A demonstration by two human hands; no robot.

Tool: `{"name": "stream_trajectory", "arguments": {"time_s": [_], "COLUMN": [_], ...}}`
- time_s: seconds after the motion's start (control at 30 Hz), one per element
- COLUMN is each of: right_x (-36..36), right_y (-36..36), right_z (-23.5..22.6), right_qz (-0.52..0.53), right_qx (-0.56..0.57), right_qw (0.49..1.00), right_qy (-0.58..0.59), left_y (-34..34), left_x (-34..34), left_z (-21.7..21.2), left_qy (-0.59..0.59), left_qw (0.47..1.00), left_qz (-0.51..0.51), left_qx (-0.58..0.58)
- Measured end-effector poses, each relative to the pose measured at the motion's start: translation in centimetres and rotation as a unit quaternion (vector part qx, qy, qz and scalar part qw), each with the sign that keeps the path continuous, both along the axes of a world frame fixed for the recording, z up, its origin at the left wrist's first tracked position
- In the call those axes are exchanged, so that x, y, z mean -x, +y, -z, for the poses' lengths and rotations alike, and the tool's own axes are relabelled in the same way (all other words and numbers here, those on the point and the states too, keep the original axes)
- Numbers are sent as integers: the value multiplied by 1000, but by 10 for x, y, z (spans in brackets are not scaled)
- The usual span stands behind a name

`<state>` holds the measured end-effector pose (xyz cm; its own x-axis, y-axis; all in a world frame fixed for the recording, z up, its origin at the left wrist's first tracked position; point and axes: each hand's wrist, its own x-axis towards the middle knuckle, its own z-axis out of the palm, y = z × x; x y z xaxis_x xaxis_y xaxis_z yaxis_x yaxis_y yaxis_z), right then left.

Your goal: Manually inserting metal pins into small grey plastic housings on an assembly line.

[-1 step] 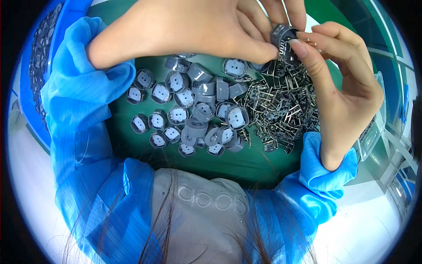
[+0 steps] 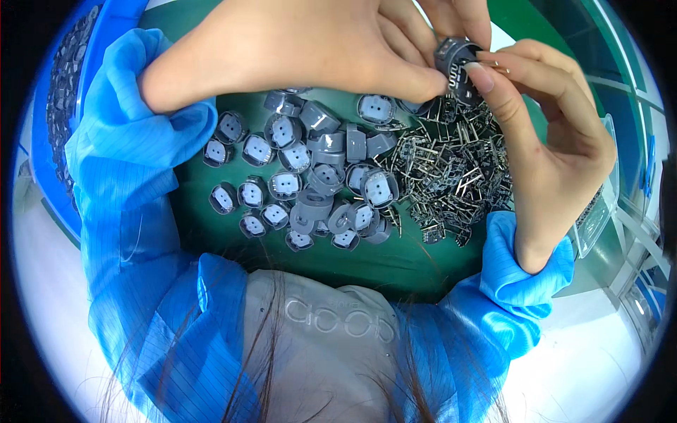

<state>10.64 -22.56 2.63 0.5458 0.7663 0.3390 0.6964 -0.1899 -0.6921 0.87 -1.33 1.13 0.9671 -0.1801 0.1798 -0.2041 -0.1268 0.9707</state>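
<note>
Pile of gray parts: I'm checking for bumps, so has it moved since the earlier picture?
No; the pile of gray parts shows no visible shift in any direction against the green surface.

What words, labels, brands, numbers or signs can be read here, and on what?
Grey shirt: large raised lettering, wording not copied here; a smaller line beside it is too blurred to read.
Held grey piece: pale marks, too small to tell if print.
Pin pile: too small.

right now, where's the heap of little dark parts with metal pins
In the head view, the heap lies on the green surface, right of centre, between the grey housings and the right hand.
</note>
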Motion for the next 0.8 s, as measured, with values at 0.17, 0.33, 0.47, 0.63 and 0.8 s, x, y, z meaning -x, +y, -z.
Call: {"name": "stream_trajectory", "arguments": {"time_s": [0.17, 0.33, 0.47, 0.63, 0.8], "right_x": [6, 7, 10, -7, -14], "right_y": [3, 0, -5, -10, -13], "right_z": [6, 4, 3, 7, -13], "right_qz": [40, -7, 35, 7, -75], "right_qx": [-84, -164, -83, -70, -64], "right_qw": [992, 982, 992, 996, 950], "right_qy": [82, -89, -92, -56, 298], "left_y": [-12, -15, -21, -16, -13], "left_x": [3, -3, -3, -5, -10], "left_z": [-36, 3, -1, -6, -5], "left_qy": [74, -47, -16, -84, -141], "left_qw": [997, 997, 998, 992, 988], "left_qz": [-32, -37, -56, -63, -51], "left_qx": [-4, 43, 24, -69, -29]}}
